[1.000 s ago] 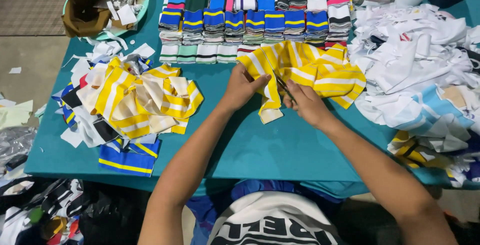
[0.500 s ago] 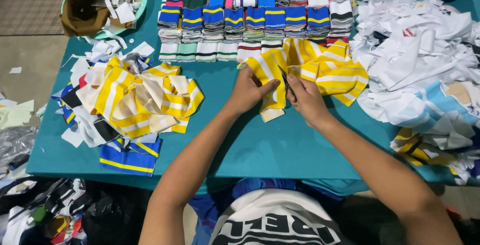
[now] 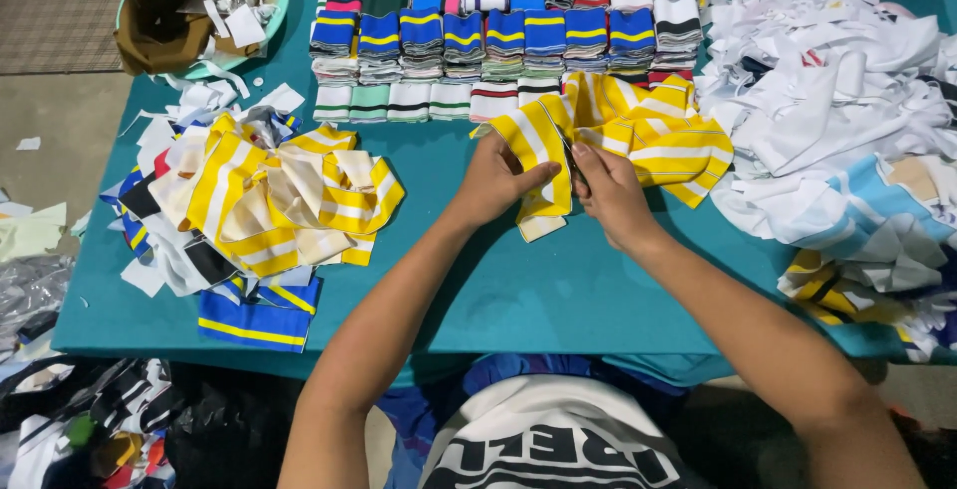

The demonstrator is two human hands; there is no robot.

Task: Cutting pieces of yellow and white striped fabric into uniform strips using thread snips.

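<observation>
Item 1. Yellow-and-white striped knit strip [image 3: 543,145]: lay near the middle of the teal table [image 3: 558,290], its near end hanging just past my hands. My left hand [image 3: 495,182] pinched it, thumb on top and fingers curled under, apparently to keep the cloth taut and flat where the work was done.

Item 2. My right hand [image 3: 610,195]: closed around a small dark tool [image 3: 576,165], probably snips, though too little showed to be sure. It pressed against the strip just beside the left thumb, so both hands met at one spot on the fabric.

Item 3. Loose yellow striped pieces [image 3: 658,135]: heaped right of my hands, touching the strip, kept within easy reach.

Item 4. Pile of yellow, white and blue striped pieces [image 3: 269,200]: lay at the left, well apart from my hands, seemingly set aside as a separate lot.

Item 5. Folded striped bands in many colours [image 3: 503,35]: stacked in neat rows along the far side, sorted by colour.

Item 6. White fabric scraps [image 3: 827,90]: mounded at the far right, loose and unsorted.

Item 7. Green basin of paper and offcuts [image 3: 264,25]: stood at the far left corner, out of the working area, likely for waste.
</observation>
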